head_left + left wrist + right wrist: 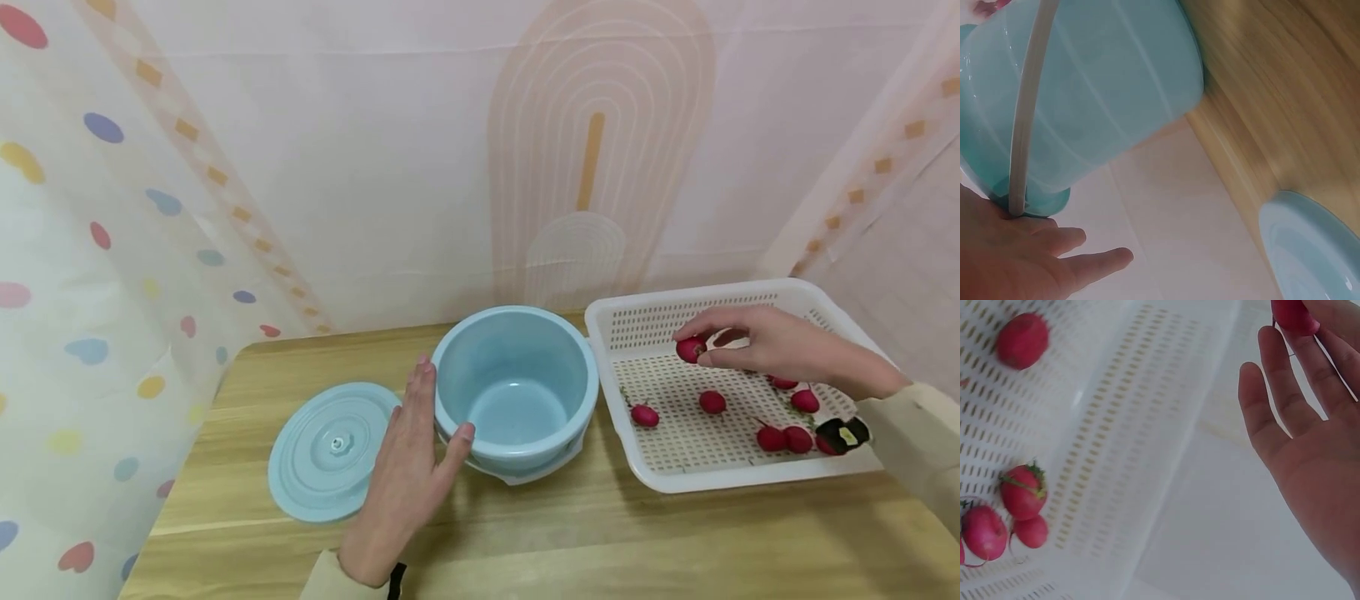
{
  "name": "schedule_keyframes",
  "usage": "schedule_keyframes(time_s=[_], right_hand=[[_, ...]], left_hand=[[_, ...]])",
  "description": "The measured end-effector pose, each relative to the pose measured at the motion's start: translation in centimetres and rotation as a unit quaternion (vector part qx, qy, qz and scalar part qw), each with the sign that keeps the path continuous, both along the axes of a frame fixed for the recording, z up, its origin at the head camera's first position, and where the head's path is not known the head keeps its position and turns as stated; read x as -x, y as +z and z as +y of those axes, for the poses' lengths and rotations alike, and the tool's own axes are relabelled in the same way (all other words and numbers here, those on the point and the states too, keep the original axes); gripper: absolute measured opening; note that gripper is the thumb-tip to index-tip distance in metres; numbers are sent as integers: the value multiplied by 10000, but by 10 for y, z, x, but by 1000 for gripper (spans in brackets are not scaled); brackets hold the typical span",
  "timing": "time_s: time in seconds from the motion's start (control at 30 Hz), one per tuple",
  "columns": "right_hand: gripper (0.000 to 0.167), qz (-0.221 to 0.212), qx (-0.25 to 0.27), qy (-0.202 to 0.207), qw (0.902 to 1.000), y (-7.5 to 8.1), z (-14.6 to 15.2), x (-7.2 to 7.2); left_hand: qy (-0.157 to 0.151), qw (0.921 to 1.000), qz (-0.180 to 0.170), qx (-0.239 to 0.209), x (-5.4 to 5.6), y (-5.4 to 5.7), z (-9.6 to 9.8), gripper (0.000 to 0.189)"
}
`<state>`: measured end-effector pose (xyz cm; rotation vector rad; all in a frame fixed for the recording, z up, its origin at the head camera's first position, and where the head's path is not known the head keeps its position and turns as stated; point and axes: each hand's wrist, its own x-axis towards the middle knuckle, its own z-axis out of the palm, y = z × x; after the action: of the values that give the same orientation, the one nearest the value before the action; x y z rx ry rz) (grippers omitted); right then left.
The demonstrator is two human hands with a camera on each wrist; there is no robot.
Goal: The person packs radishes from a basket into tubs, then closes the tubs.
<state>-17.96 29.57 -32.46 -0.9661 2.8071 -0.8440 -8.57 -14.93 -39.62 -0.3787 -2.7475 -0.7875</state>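
Note:
My right hand (776, 343) pinches a red radish (691, 349) between thumb and fingertips, above the white plastic basket (652, 481). In the right wrist view the same radish (1296, 315) shows at the top edge, the outer fingers stretched out. Against the left side of a light blue bucket (517, 375) rests my left hand (408, 471), its fingers straight. No radish is visible inside the bucket. A pale handle (1027, 112) hangs across the bucket's wall in the left wrist view. Several radishes, such as one at the basket's left (645, 416), lie in the basket.
Left of the bucket a round light blue lid (337, 450) lies flat on the wooden table (540, 542). A patterned sheet (375, 167) hangs behind the table. The basket stands close to the bucket's right side.

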Motion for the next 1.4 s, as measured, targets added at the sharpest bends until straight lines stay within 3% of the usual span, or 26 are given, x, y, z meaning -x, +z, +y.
schedule_keyframes(time_s=[0.3,0.5,0.8,0.97,1.13,1.4], right_hand=[[38,327,586,-455,9967,16,-3,-24],[40,575,1061,-505,9914,19,-17,-37],[41,471,1582,-1089,9802,26,-45,-59],[43,498,2170,-856,9711,27,-64,-68],[46,883,2671,-572,9579,21,-84,-72],[53,1800,2772,-423,9428,7,-111,-73]], left_hand=[[-2,10000,-20,-59,2,0,9,84],[12,10000,20,-93,3,-1,11,84],[55,9999,96,-125,6,-3,11,84],[82,9999,110,-78,9,-3,11,84],[96,9999,103,-73,11,-3,10,83],[60,9998,143,-99,14,-4,11,82]])
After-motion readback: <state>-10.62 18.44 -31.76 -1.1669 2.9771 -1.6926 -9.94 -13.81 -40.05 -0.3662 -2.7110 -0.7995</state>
